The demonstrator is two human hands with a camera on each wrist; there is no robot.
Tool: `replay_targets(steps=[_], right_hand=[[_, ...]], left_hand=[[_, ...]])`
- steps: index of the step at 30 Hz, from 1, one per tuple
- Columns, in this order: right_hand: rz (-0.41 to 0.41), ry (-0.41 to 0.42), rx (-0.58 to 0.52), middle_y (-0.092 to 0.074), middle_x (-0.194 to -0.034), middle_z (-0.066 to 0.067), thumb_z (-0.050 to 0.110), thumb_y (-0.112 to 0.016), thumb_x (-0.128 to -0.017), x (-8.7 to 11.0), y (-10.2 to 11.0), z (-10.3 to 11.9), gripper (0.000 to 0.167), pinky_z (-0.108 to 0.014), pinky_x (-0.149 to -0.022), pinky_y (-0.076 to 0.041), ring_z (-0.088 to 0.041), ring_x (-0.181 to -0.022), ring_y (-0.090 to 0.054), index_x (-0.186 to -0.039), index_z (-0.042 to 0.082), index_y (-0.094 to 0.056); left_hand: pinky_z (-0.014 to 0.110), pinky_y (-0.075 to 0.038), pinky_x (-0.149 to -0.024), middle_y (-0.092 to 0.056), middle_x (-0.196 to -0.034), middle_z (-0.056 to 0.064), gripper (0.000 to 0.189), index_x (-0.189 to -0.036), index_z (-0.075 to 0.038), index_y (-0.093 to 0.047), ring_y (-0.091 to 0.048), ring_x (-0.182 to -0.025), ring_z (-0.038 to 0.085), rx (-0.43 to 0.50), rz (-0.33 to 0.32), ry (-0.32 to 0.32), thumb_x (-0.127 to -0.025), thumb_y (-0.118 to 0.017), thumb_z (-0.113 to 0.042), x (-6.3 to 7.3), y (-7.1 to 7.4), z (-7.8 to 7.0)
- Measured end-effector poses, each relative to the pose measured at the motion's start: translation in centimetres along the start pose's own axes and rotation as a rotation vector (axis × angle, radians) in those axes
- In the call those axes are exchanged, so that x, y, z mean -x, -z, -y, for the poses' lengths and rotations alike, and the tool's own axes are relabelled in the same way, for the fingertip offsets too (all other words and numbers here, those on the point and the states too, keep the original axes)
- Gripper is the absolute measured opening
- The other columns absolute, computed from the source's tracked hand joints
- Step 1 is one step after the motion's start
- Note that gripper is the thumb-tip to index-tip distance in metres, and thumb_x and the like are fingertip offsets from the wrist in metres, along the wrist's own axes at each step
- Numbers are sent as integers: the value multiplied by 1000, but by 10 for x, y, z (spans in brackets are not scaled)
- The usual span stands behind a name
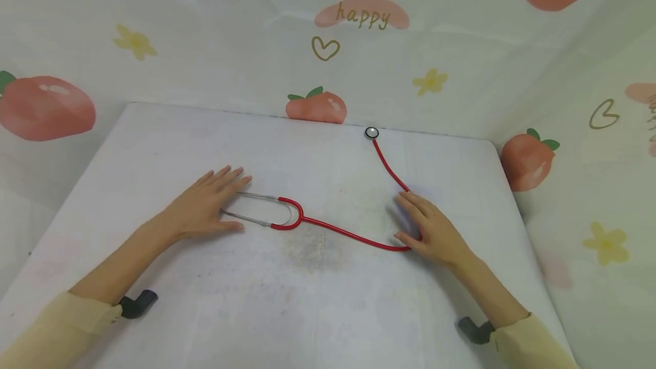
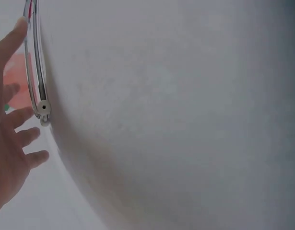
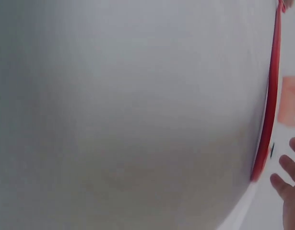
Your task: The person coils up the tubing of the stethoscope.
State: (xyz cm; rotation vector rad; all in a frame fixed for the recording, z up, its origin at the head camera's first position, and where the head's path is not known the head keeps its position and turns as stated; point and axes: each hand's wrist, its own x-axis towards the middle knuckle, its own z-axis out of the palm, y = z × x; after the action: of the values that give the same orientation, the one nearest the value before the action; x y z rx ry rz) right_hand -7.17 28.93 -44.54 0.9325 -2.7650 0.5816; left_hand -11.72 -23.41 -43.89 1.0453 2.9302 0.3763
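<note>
For the stethoscope (image 1: 338,229) across the middle of the surface (image 1: 318,323), best curl left grip (image 1: 205,206), loosely spread and holding nothing, around both ear tubes (image 1: 246,218); pinch red tubing (image 1: 392,248) at the right bend with right grip (image 1: 438,235), likewise relaxed, unladen. Mind the chestpiece (image 1: 371,133) by the far edge.

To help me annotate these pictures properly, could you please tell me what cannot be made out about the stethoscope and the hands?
- Ear tips: hidden in the head view by the left hand.
- Part of the red tubing: hidden in the head view by the right hand.
- Most of the right hand: cut off by the right wrist view's right edge.
- Chest piece: too small in the head view for fine detail.
</note>
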Motion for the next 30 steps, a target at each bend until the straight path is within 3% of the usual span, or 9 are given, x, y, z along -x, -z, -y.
replay_targets(steps=[3, 7, 11, 19, 30], right_hand=[[17, -14, -42, -47, -149, -8, 43, -73, -87, -2, -4, 6, 75, -46, -112, -34, -31, -135, -44, -148, 9, -45], [50, -16, -106, -47, -149, -8, 35, -80, -83, -6, -9, 13, 77, -46, -112, -35, -29, -137, -43, -148, 11, -47], [98, -8, -141, -46, -151, -5, 37, -79, -84, -8, -14, 18, 74, -43, -114, -32, -28, -141, -39, -147, 13, -49], [171, 34, -125, -43, -154, -5, 42, -77, -85, -10, -21, 25, 70, -47, -116, -29, -31, -145, -33, -146, 17, -52], [143, 141, -104, -46, -152, -9, 34, -77, -87, -9, -29, 24, 48, -48, -118, -22, -37, -144, -33, -132, 21, -67]], left_hand=[[59, -22, -115, -34, -158, 14, 98, -155, -15, -35, -27, -145, 41, 40, 2, -27, -77, -76, -61, -5, 0, -1], [59, -23, -115, -36, -157, 15, 94, -152, -15, -41, -29, -144, 42, 76, 11, -78, -76, -79, -56, -12, -2, 0], [59, -23, -115, -36, -156, 16, 91, -150, -16, -44, -28, -144, 44, 88, 41, -97, -76, -80, -56, -17, -4, 1], [61, -19, -116, -35, -156, 19, 78, -143, -19, -56, -24, -145, 44, 126, 87, -77, -75, -84, -46, -22, -5, 1], [62, -21, -114, -45, -151, 14, 73, -138, -20, -61, -31, -143, 43, 150, 42, -110, -74, -87, -44, -24, -10, 6]])
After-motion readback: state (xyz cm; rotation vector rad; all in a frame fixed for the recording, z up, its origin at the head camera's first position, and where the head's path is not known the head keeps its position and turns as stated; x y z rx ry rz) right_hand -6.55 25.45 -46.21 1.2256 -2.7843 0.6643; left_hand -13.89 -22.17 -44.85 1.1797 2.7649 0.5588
